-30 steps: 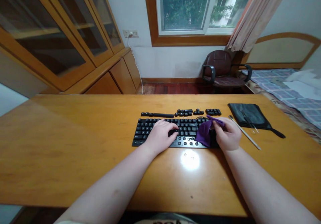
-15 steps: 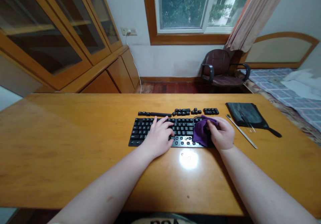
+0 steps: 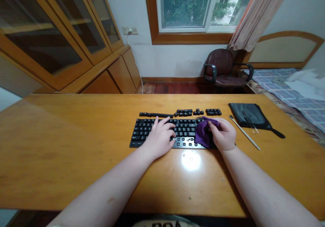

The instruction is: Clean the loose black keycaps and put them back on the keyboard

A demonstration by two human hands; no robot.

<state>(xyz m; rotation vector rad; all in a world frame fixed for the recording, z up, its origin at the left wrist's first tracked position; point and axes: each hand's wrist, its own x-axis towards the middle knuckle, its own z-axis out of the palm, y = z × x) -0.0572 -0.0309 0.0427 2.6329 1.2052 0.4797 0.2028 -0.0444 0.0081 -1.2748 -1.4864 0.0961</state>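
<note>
A black keyboard (image 3: 139,133) lies in the middle of the desk, with keycaps off along part of its lower right side. My left hand (image 3: 161,136) rests on it with the fingers spread. In my right hand (image 3: 223,133) a purple cloth (image 3: 202,133) is pinched between thumb and fingers. The cloth hangs over the right part of the keyboard and hides the keys under it. Behind the keyboard lies a row of loose black keycaps (image 3: 185,112), with a long space bar (image 3: 162,115) toward the left.
Right of my right hand lies a thin brush (image 3: 245,133). Beyond it, a black pouch (image 3: 250,115) has a thin wire tool (image 3: 250,120) on top. The wooden desk (image 3: 63,145) extends to both sides. An office chair (image 3: 223,67) stands behind its far edge.
Almost nothing differs. The whole view has shifted very slightly; both hands stay in place, the right one still holding the purple cloth.
</note>
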